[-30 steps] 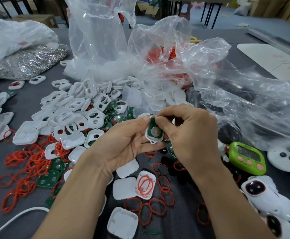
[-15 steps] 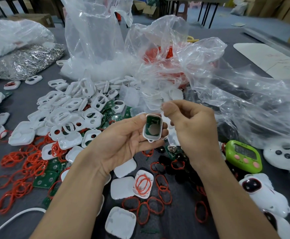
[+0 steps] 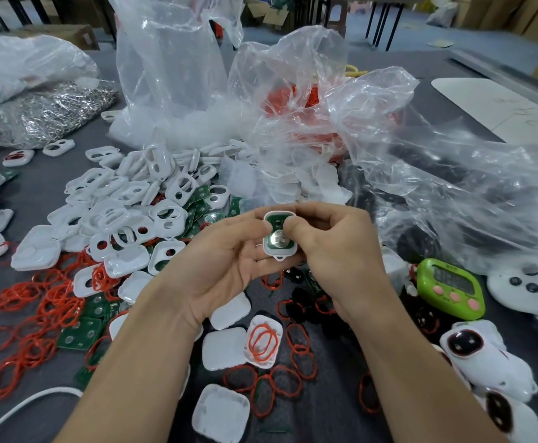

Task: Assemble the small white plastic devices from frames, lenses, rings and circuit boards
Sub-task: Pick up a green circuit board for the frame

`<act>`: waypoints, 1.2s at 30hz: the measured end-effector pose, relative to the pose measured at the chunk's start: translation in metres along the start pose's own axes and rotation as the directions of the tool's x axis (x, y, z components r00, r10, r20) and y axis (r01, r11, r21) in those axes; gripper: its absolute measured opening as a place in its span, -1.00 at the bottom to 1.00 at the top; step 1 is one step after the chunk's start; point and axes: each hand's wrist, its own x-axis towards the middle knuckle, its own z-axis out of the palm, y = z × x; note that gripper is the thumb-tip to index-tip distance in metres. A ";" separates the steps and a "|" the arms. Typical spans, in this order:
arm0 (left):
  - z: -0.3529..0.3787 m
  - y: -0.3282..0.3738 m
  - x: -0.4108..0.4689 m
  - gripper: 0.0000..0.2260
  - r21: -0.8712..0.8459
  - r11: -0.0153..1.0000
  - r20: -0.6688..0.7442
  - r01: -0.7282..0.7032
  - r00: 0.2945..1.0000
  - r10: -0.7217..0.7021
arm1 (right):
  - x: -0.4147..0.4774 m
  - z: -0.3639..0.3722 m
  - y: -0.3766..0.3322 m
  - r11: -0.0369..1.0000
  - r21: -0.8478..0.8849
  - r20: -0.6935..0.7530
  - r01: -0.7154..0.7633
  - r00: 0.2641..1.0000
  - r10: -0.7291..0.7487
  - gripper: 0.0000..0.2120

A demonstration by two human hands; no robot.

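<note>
My left hand (image 3: 226,266) cradles a small white frame (image 3: 279,238) with a green circuit board seated in it, a round silver disc showing in its lower half. My right hand (image 3: 335,251) comes over from the right, thumb and forefinger pressed on the board's upper part. A heap of empty white frames (image 3: 127,212) lies to the left, mixed with green circuit boards (image 3: 80,334). Red rings (image 3: 37,314) are scattered at the lower left and below my hands. White back covers (image 3: 224,346) lie near my wrists, one holding red rings (image 3: 263,342).
Crumpled clear plastic bags (image 3: 421,174) fill the back and right. A silver metal-parts heap (image 3: 47,113) sits far left. A green timer (image 3: 450,287) and finished white devices (image 3: 485,359) lie at the right. A white cable (image 3: 28,404) curves at the lower left.
Half a second ago my right hand was lifted off the frame, leaving the board open to view. Now its fingers are back down on the board, and both hands sit slightly higher.
</note>
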 end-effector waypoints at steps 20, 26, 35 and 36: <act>0.008 -0.010 0.005 -0.68 0.195 0.979 -0.230 -0.063 0.967 0.108 | 0.002 0.014 0.005 0.922 0.302 -0.030 -0.244 0.964 0.265 -0.73; 0.009 -0.014 0.005 -0.69 0.218 0.973 -0.229 -0.083 0.964 0.133 | -0.001 0.018 0.006 0.937 0.273 -0.083 -0.217 0.965 0.248 -0.77; 0.014 -0.015 0.007 -0.70 0.287 0.950 -0.291 -0.124 0.933 0.210 | 0.002 0.008 0.001 0.859 0.444 0.088 -0.255 0.967 0.241 -0.69; 0.016 -0.015 0.007 -0.69 0.289 0.948 -0.294 -0.134 0.930 0.221 | 0.002 0.007 0.001 0.847 0.463 0.101 -0.260 0.965 0.241 -0.67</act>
